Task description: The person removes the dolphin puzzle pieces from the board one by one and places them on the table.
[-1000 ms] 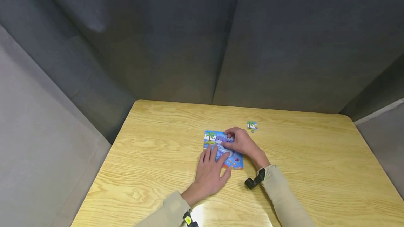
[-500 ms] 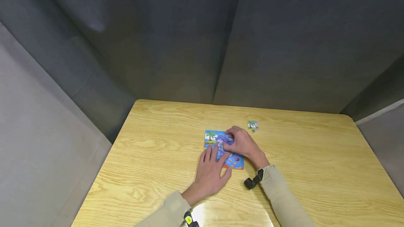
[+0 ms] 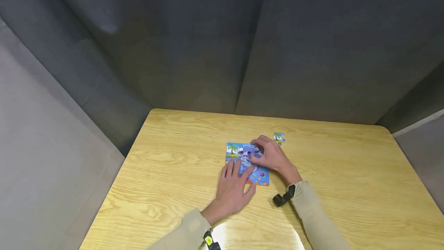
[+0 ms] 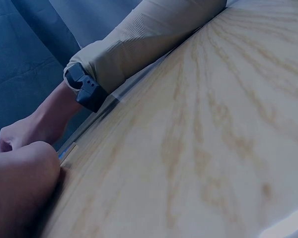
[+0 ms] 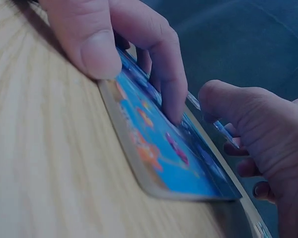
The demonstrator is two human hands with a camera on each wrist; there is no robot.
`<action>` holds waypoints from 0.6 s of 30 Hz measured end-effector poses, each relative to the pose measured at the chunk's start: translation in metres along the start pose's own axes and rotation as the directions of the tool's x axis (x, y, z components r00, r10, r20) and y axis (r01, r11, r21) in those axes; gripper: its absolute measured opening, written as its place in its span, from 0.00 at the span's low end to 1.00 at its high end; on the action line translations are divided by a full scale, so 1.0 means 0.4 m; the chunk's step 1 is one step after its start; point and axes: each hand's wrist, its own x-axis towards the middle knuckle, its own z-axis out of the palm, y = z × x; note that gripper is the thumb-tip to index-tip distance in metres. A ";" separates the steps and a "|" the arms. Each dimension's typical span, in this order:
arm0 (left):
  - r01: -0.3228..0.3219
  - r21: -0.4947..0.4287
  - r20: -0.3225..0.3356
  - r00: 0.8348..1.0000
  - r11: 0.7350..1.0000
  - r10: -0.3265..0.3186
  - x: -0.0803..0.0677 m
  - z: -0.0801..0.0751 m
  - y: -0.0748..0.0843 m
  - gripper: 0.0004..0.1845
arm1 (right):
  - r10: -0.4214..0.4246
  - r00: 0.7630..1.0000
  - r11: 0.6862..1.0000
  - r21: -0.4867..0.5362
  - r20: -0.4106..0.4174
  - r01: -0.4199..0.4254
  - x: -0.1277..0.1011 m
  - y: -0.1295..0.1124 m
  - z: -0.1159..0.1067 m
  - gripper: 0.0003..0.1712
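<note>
A dolphin jigsaw puzzle (image 3: pixel 264 177) in a flat blue picture lies mid-table in the head view. My left hand (image 3: pixel 231 193) rests on its near left part with fingers spread; in the right wrist view the left thumb (image 5: pixel 102 57) lies at the puzzle's edge and a fingertip presses the picture. Over the upper right part, my right hand (image 3: pixel 274 157) pinches a purple jigsaw piece (image 3: pixel 249 151) between thumb and fingers. That piece (image 5: pixel 222 130) shows edge-on, raised above the puzzle, in the right wrist view. The left wrist view shows the right hand (image 4: pixel 37 126) beyond the left.
A loose jigsaw piece (image 3: pixel 278 137) with a palm tree lies beyond the right hand. The wooden table (image 3: pixel 166 157) ends in front of a dark curtain (image 3: pixel 194 49). Grey panels (image 3: pixel 45 157) stand at both sides.
My right hand has shifted slightly up and right. The pinched piece's knobbed outline now shows apart from the picture beneath it. My left hand stays on the puzzle.
</note>
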 end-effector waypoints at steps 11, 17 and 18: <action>0.010 -0.032 -0.012 1.000 0.999 -0.011 -0.001 0.003 -0.001 0.30 | 0.028 1.000 0.999 0.021 -0.009 -0.028 -0.026 0.031 -0.051 0.23; 0.002 -0.044 -0.014 1.000 0.999 -0.002 -0.001 0.000 0.002 0.30 | 0.064 0.998 0.998 0.013 -0.010 -0.064 -0.042 0.059 -0.079 0.21; 0.000 -0.047 -0.018 1.000 0.999 -0.001 -0.002 0.000 0.002 0.30 | 0.071 0.997 0.997 0.012 -0.013 -0.071 -0.044 0.063 -0.084 0.21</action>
